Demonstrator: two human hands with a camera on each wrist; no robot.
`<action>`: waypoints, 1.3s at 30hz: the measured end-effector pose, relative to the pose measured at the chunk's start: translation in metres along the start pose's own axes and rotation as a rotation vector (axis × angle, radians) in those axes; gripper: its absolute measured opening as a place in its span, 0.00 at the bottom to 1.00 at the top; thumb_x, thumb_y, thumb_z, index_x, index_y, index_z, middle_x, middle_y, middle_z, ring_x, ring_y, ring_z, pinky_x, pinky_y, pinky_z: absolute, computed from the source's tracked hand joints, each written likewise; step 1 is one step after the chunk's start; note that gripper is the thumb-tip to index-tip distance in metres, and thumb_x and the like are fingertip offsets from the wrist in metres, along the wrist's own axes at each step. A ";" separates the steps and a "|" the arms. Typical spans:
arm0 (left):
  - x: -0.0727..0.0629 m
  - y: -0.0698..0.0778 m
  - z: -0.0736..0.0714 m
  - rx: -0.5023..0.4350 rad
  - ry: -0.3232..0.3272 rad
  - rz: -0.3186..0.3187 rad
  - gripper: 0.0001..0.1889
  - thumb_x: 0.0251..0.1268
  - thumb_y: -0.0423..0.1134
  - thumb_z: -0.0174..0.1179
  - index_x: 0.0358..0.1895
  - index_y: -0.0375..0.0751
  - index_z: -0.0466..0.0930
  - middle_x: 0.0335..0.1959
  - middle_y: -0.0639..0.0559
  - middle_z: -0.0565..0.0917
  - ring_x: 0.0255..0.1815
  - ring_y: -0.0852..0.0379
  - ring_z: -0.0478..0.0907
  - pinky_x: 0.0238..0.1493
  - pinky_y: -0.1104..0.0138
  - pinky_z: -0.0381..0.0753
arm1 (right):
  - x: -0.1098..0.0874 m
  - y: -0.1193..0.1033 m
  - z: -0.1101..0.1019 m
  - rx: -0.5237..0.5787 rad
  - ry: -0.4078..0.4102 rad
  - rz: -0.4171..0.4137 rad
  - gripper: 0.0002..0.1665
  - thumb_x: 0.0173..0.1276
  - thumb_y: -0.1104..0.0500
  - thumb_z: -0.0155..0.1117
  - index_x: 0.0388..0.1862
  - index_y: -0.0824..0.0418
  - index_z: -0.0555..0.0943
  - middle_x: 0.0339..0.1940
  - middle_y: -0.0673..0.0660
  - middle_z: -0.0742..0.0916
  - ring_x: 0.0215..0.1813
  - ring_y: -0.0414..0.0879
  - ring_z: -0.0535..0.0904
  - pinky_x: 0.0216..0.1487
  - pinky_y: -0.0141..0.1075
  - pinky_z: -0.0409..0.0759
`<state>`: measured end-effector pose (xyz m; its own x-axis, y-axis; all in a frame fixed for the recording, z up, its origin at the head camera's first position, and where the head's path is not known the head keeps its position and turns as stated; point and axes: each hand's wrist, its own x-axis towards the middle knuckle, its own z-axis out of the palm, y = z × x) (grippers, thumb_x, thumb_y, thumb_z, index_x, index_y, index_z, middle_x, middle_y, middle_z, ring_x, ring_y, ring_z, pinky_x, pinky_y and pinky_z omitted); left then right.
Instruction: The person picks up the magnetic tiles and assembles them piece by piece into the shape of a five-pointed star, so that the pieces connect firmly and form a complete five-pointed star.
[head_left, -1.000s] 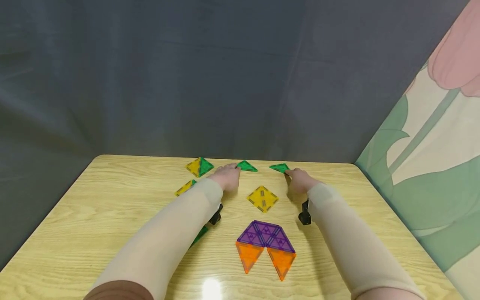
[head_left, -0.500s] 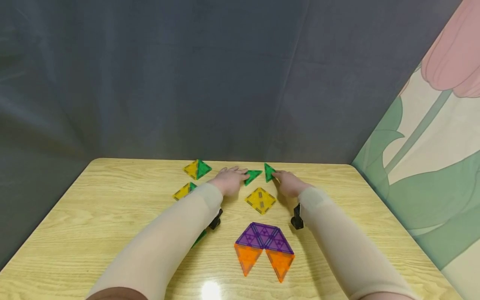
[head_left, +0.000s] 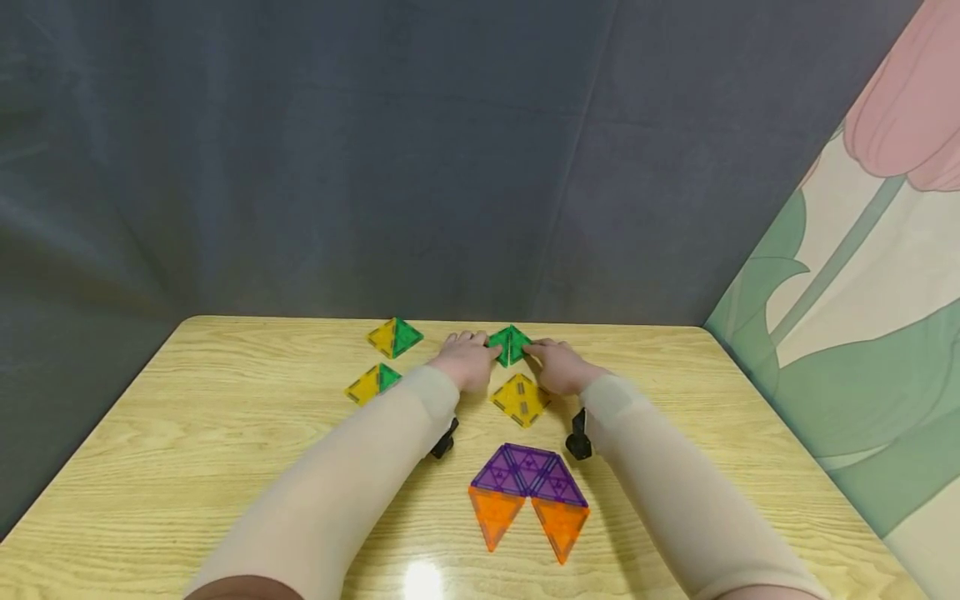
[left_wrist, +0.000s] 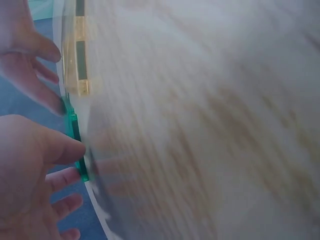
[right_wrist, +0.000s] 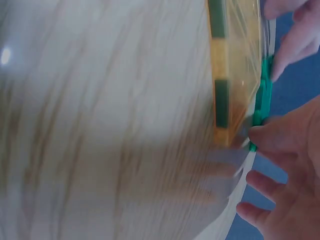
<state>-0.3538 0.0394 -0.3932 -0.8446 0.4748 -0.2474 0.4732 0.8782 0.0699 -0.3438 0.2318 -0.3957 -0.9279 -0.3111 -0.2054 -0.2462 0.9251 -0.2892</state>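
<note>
Two green triangular magnetic tiles stand side by side near the table's back edge, their straight edges meeting or nearly so. My left hand [head_left: 467, 363] pinches the left green tile [head_left: 499, 340] between thumb and fingers; its thumb shows against the green edge [left_wrist: 76, 130] in the left wrist view. From the other side my right hand [head_left: 561, 367] pinches the right green tile [head_left: 517, 343], as its thumb and forefinger at the green rim [right_wrist: 261, 107] show in the right wrist view. Just in front lies a yellow diamond [head_left: 521, 402] of two triangular tiles.
Nearer lies a shape of purple triangles [head_left: 529, 473] with two orange triangles [head_left: 495, 512] below. To the left are two yellow-and-green pairs, a far pair [head_left: 394, 337] and a near pair [head_left: 371, 383] partly behind my left sleeve. A dark curtain [head_left: 450, 167] hangs behind the table.
Both hands have moved toward each other, turning and sliding the two green triangles from apart to side by side. The yellow diamond and purple-and-orange shape stay in place.
</note>
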 end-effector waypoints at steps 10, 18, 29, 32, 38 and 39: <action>0.003 0.001 0.003 -0.013 0.033 -0.027 0.31 0.75 0.41 0.46 0.79 0.60 0.53 0.74 0.50 0.57 0.72 0.48 0.53 0.74 0.49 0.45 | 0.001 -0.006 0.005 -0.020 0.019 0.039 0.38 0.68 0.71 0.48 0.78 0.60 0.60 0.76 0.67 0.62 0.74 0.72 0.52 0.72 0.60 0.55; -0.020 0.003 -0.015 -0.138 -0.056 -0.003 0.29 0.80 0.50 0.43 0.79 0.66 0.48 0.81 0.51 0.44 0.79 0.45 0.37 0.75 0.47 0.32 | -0.017 -0.002 -0.001 0.038 0.055 -0.001 0.38 0.73 0.69 0.50 0.80 0.57 0.56 0.78 0.67 0.58 0.75 0.71 0.50 0.71 0.64 0.52; -0.094 0.010 -0.016 0.046 -0.043 0.136 0.31 0.77 0.40 0.47 0.80 0.58 0.51 0.80 0.55 0.47 0.80 0.49 0.37 0.75 0.47 0.33 | -0.085 0.003 -0.005 0.023 0.013 -0.141 0.43 0.64 0.79 0.47 0.79 0.63 0.58 0.76 0.70 0.60 0.74 0.70 0.53 0.71 0.64 0.53; -0.077 0.012 -0.015 0.031 -0.043 0.088 0.29 0.79 0.39 0.42 0.80 0.54 0.51 0.80 0.55 0.48 0.80 0.50 0.39 0.76 0.48 0.34 | -0.069 0.003 -0.003 0.020 0.034 -0.101 0.40 0.64 0.79 0.44 0.77 0.66 0.59 0.76 0.70 0.61 0.75 0.69 0.54 0.73 0.60 0.51; -0.026 0.014 -0.010 -0.034 -0.078 0.010 0.29 0.79 0.39 0.41 0.80 0.52 0.51 0.80 0.57 0.49 0.79 0.50 0.40 0.76 0.48 0.36 | -0.021 -0.004 0.009 0.006 0.004 -0.050 0.33 0.77 0.69 0.47 0.78 0.65 0.57 0.76 0.67 0.63 0.75 0.64 0.56 0.74 0.54 0.54; -0.022 0.013 -0.008 -0.039 -0.091 -0.002 0.29 0.78 0.38 0.42 0.80 0.52 0.52 0.80 0.57 0.49 0.79 0.50 0.40 0.76 0.48 0.36 | -0.017 -0.006 0.011 0.009 -0.016 -0.040 0.34 0.76 0.70 0.48 0.79 0.63 0.56 0.76 0.66 0.63 0.76 0.63 0.56 0.74 0.53 0.54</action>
<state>-0.3314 0.0412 -0.3790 -0.8186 0.4673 -0.3339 0.4599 0.8816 0.1064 -0.3238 0.2290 -0.4013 -0.9127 -0.3513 -0.2086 -0.2803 0.9099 -0.3057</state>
